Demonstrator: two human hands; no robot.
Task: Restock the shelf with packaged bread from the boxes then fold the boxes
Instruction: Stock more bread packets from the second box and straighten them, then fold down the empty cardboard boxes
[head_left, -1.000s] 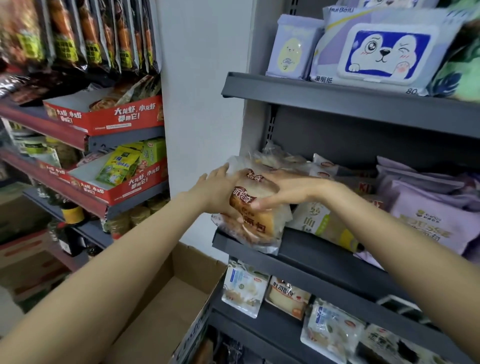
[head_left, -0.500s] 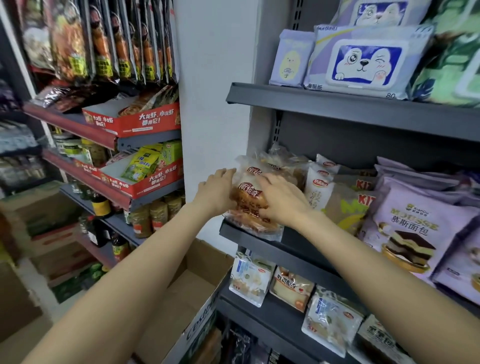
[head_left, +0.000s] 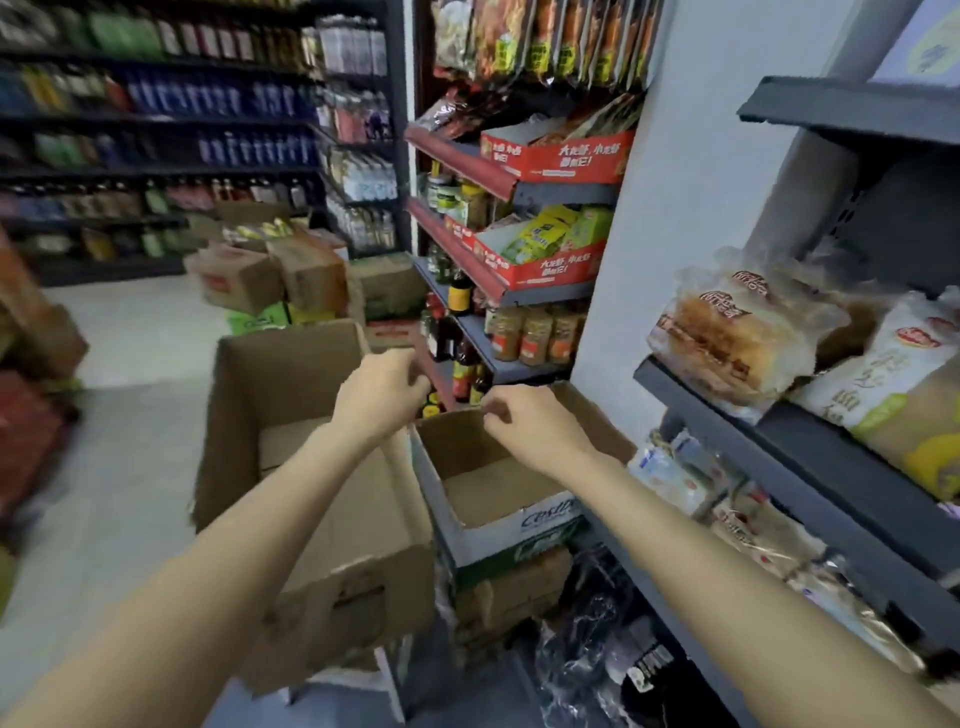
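Both our hands have left the clear-wrapped packaged bread (head_left: 727, 338), which half a second ago we were pressing onto the dark grey metal shelf (head_left: 789, 431); now our view has turned left and down toward the boxes. The bread stays on that shelf at the right, at its left end, leaning against a white and yellow snack bag (head_left: 893, 384) beside it.

Our left hand (head_left: 382, 389) hangs over the tall brown cardboard box (head_left: 291, 374), which stands open on the floor. Its fingers are loosely curled, and we cannot see anything between them. Our right hand (head_left: 524, 423) is above the far rim of the second open cardboard box with a white and green printed side (head_left: 519, 525), just beside the first box. Its fingers are also curled; the picture is blurred there, so we cannot tell whether they touch the rim or hold nothing. This second box shows a bare brown bottom.

Behind the hands is a red-edged shelf unit (head_left: 467, 260) with jars, bottles and red display cartons. More brown cartons (head_left: 270, 275) are stacked on the pale floor further back.
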